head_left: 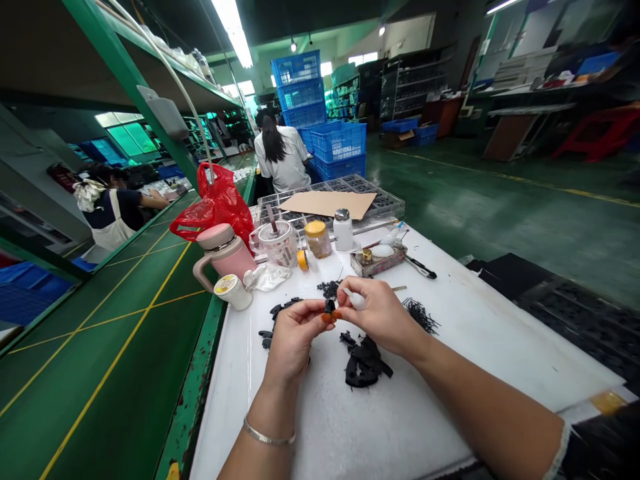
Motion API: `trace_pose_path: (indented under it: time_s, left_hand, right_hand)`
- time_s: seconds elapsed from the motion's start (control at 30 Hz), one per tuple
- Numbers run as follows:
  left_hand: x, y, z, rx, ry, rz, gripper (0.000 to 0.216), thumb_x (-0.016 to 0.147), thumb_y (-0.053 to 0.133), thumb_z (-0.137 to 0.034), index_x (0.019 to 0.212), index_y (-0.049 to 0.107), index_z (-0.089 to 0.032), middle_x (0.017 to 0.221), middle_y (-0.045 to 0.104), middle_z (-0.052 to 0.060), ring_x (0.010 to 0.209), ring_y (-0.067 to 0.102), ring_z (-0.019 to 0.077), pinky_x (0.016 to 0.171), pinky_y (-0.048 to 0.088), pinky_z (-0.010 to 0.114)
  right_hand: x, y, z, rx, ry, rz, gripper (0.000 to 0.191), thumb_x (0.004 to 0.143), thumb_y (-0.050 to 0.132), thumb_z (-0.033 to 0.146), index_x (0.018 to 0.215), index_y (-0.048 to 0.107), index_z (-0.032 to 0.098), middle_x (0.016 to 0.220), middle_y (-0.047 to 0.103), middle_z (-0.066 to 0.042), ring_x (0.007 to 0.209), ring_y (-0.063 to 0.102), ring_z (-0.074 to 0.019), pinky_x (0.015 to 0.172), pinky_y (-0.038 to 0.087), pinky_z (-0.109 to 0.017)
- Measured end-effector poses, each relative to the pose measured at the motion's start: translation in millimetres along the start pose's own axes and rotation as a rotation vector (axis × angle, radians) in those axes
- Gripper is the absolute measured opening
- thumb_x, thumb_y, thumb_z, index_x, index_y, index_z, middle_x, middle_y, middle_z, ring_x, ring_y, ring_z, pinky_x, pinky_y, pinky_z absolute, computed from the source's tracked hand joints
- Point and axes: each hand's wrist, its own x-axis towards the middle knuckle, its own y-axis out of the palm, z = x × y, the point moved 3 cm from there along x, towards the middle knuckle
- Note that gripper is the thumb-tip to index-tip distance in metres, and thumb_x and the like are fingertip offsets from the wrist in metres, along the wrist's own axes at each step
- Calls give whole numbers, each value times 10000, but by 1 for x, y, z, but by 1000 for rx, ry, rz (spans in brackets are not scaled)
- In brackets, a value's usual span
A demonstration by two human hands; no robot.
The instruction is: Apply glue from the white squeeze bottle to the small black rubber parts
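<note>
Pinched in the fingertips of my left hand is a small black plastic part. My right hand is closed round a small white squeeze bottle, and its thumb and forefinger meet at the black part too. Fingers hide most of that part and some of the bottle. Larger black plastic pieces lie in a heap below my hands. More black pieces sit left of them. Beyond my fingers is a pile of tiny black parts; thin black sticks lie to the right.
Along the back of the white tabletop stand a pink mug, a plastic cup, a yellow-lidded jar, a white bottle and a small box. A green conveyor runs along the left. Co-workers sit farther off.
</note>
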Motion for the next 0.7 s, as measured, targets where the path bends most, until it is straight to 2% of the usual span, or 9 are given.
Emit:
trace_pose_path:
  time_s: [0.1, 0.17, 0.3, 0.4, 0.5, 0.57, 0.63, 0.7]
  left_hand:
    - [0, -2, -1, 47, 21, 3, 262, 630, 802, -210, 854, 692, -130, 787, 700, 52, 705, 640, 137, 672, 523, 237]
    - [0, -3, -2, 112, 49, 8, 233, 656, 783, -209, 857, 694, -131, 790, 689, 41, 713, 625, 122, 684, 512, 223]
    - [-1, -3, -5, 211, 108, -1, 202, 700, 748, -231, 864, 683, -132, 848, 689, 51, 789, 627, 139, 699, 500, 221]
    - [-2, -1, -6, 211, 93, 19, 200, 746, 705, -259, 889, 643, -134, 933, 704, 92, 866, 656, 193, 678, 505, 240]
    - [-2, 1, -7, 208, 90, 30, 193, 747, 700, -255, 873, 620, -133, 940, 710, 108, 862, 670, 207, 656, 507, 238]
    - [-2, 1, -7, 217, 103, 11, 187, 727, 715, -245, 844, 625, -131, 898, 713, 100, 839, 671, 201, 652, 510, 237]
    - [-1, 1, -7, 231, 112, -10, 181, 707, 726, -238, 822, 635, -131, 860, 712, 89, 820, 668, 196, 654, 517, 243]
    - [-1, 1, -7, 267, 133, -32, 175, 692, 734, -231, 806, 646, -132, 839, 704, 78, 797, 660, 188, 659, 522, 251]
  right_hand:
    - [1, -4, -5, 18, 26, -2, 173, 764, 664, 271, 687, 548, 168, 634, 553, 35, 630, 514, -117, 589, 392, -221]
    - [2, -8, -11, 136, 60, -21, 222, 788, 650, 349, 728, 534, 170, 637, 564, 24, 605, 545, -122, 534, 417, -215]
    - [3, -19, -19, 441, 107, -80, 366, 861, 510, 519, 1029, 458, 199, 785, 607, -24, 603, 631, -157, 390, 432, -197]
    - [2, -30, -20, 360, 65, -156, 453, 892, 449, 528, 1232, 419, 229, 910, 615, -58, 640, 644, -155, 420, 472, -207]
    - [2, -36, -23, 227, 71, -133, 416, 907, 447, 492, 1233, 504, 240, 980, 627, -75, 723, 651, -165, 557, 534, -245]
    - [2, -40, -24, 221, 79, -102, 398, 901, 473, 475, 1220, 519, 241, 1014, 636, -76, 752, 653, -172, 600, 541, -263]
    - [2, -43, -23, 289, 71, -101, 406, 881, 516, 467, 1212, 483, 234, 1000, 651, -71, 737, 648, -175, 554, 523, -256]
    - [1, -47, -19, 329, 69, -123, 391, 834, 592, 462, 1118, 490, 213, 887, 668, -52, 658, 624, -161, 478, 473, -230]
